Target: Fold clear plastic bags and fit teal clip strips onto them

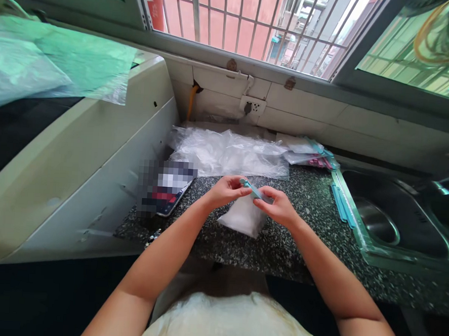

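Note:
A light blue bag clip (255,191) is held between my two hands above the counter. My left hand (226,192) pinches one end of it between thumb and fingers. My right hand (279,207) is closed around the other end, close to the top of a small clear bag with white contents (244,218). The bag hangs or rests just below the clip; whether it touches the counter I cannot tell. My fingers partly hide where the clip meets the bag.
Clear plastic bags (229,153) lie along the back of the dark speckled counter (300,238). Filled bags with blue and pink clips (316,157) are at the back right. Loose blue clips (342,205) lie beside the sink (392,214). A phone (177,198) is at left.

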Demonstrator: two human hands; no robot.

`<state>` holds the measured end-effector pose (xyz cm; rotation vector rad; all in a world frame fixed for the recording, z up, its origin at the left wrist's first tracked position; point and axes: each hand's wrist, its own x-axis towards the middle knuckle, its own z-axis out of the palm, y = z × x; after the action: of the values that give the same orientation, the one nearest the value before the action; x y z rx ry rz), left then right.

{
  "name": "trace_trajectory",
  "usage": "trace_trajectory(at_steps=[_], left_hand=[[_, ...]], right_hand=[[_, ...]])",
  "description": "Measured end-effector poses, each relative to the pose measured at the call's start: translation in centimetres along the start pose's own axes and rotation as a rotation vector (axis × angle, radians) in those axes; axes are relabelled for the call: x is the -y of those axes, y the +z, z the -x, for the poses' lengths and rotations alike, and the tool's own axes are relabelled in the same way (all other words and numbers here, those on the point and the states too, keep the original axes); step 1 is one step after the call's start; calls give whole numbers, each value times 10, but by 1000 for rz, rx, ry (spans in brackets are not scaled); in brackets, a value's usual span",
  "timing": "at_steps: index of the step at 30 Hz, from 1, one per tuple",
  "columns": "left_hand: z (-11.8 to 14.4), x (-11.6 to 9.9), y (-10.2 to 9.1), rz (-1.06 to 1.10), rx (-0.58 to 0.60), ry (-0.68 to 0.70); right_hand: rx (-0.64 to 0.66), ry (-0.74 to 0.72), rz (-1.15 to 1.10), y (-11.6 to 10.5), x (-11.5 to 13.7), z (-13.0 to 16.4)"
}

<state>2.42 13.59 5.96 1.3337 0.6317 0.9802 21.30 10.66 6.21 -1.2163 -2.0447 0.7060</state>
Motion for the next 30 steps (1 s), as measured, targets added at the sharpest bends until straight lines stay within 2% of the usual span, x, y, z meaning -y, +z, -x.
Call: trace_trajectory(at_steps=[3, 7, 14, 20, 30], left_hand=[[0, 1, 1, -19, 13, -5], [-1, 3, 3, -31, 11, -22], [-4, 8, 1, -133, -82, 28], [-5, 15, -2, -190, -101, 94], [-5, 15, -2, -228, -129, 131]], right_hand=[[-24, 56, -97, 5, -2, 5], [-85, 71, -114, 7, -4, 9], [-132, 69, -15, 8, -9, 11], [-148, 33, 70, 7, -8, 12], [-161, -8, 159, 7, -8, 13]])
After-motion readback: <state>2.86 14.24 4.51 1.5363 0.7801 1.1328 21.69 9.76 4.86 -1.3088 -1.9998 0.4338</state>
